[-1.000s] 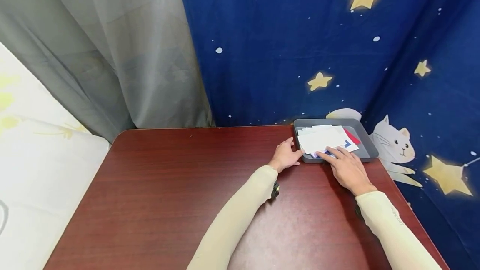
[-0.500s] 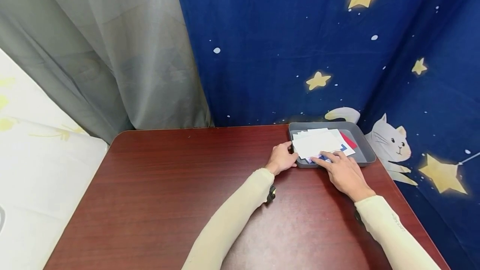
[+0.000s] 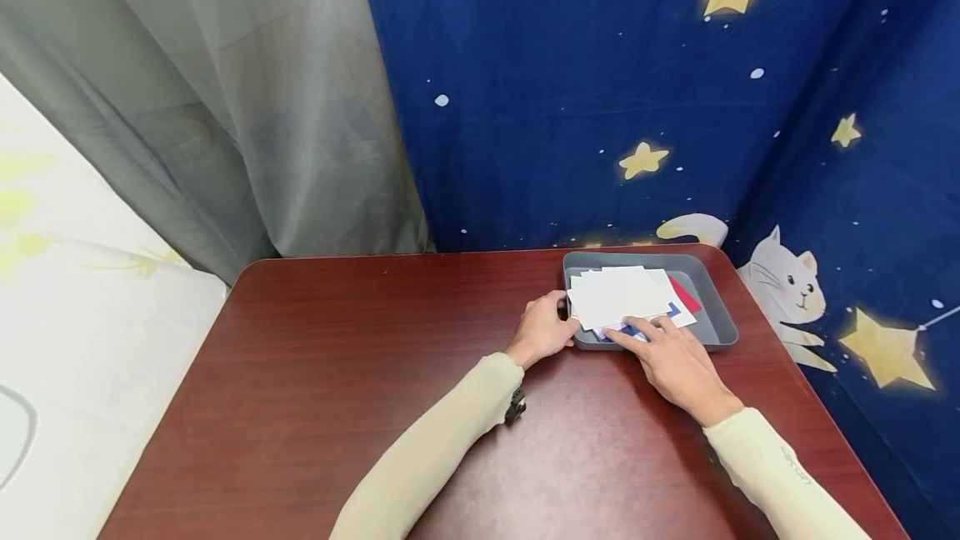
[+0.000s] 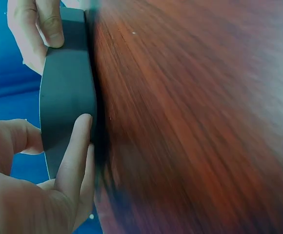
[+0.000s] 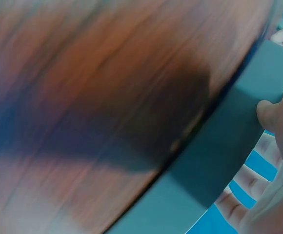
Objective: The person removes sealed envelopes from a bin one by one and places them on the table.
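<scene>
A shallow grey tray (image 3: 712, 323) lies on the table, holding overlapping white cards or sheets (image 3: 621, 297), some with blue print, and a red piece (image 3: 684, 294) partly under them. My left hand (image 3: 542, 328) grips its near left corner; in the left wrist view, the thumb is at the rim and fingers press the outer wall (image 4: 68, 92). The right hand (image 3: 678, 367) holds the near side. Its thumb is against the outside of the tray wall (image 5: 224, 136) in the right wrist view, while the other fingers reach over the rim, partly hidden.
The reddish-brown wooden table (image 3: 360, 373) extends left and toward me. Behind it hang a grey curtain (image 3: 300, 107) and a blue star-patterned curtain (image 3: 525, 107). The table's right edge runs close beside the tray.
The tray has slid left and toward me, with the cards inside. My left hand has closed onto its corner, and both hands have moved along with it.
</scene>
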A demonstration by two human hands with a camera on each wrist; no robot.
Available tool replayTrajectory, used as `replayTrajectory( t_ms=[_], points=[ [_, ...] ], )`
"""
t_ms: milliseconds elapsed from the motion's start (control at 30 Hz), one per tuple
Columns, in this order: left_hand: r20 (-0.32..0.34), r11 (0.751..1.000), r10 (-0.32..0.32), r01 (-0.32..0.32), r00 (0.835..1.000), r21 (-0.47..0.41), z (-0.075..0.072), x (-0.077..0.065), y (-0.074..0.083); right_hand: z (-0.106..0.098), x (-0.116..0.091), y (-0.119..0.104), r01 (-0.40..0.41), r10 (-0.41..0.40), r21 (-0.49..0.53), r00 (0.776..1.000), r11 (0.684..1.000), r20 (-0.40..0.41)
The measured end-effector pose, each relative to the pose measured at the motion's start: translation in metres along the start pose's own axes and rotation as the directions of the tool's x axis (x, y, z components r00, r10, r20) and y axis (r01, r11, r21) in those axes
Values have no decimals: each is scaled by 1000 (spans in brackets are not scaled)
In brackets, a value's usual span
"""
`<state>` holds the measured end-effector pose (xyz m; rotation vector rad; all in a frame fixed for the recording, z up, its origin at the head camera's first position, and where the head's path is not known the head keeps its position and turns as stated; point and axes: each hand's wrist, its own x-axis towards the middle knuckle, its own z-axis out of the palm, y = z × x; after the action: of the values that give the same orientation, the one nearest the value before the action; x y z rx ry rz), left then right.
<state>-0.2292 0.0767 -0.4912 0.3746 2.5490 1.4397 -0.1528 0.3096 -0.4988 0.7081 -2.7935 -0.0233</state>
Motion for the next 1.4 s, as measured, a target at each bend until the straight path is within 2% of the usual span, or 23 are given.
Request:
replayTrajectory(
  t_ms=[433,800,967,1267,1400],
  points=[
    [-5,996,-3,2,1000,-85,-44,-40,-26,-3,8,-35,144,-141,42,988,989,-68],
    [-29,988,-1,-3,1000,-154,-85,-78,-53,-3,5,-54,183,-177,93,981,979,-78],
    [-35,983,1,-7,999,-186,-100,-98,-63,-5,3,-64,191,-187,99,981,977,-50],
    [-30,986,-11,6,999,-169,-126,-132,-82,-6,-3,-80,282,-270,83,954,956,-133],
    [-22,987,-28,24,999,-161,-135,-145,-88,-9,-4,-87,313,-302,82,946,946,-120]
  ],
)
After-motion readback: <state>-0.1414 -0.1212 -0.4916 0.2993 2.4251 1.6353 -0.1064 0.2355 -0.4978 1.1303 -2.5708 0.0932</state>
